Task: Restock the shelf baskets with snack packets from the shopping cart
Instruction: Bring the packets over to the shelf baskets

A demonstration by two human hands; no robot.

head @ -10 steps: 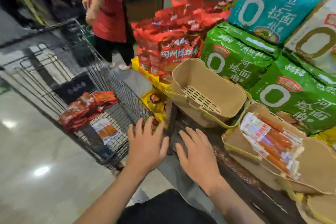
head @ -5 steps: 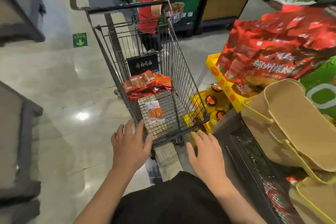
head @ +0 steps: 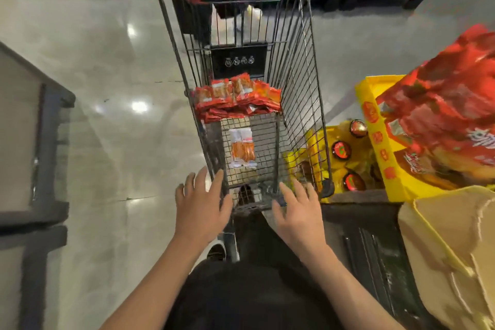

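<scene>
Head view, our left hand [head: 201,213] and right hand [head: 298,218] at the shopping cart [head: 300,104] near end, fingers spread, holding nothing, red snack packets [head: 237,98] piled inside, tan basket [head: 452,249] at right.

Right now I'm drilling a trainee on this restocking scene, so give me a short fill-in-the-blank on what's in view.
1. The heap of red snack packets lies inside the wire shopping ____.
2. The lone clear packet of orange sticks lies ____ the person than the heap.
3. The left hand and right hand both hold ____.

Missing words: cart; nearer; nothing
</scene>
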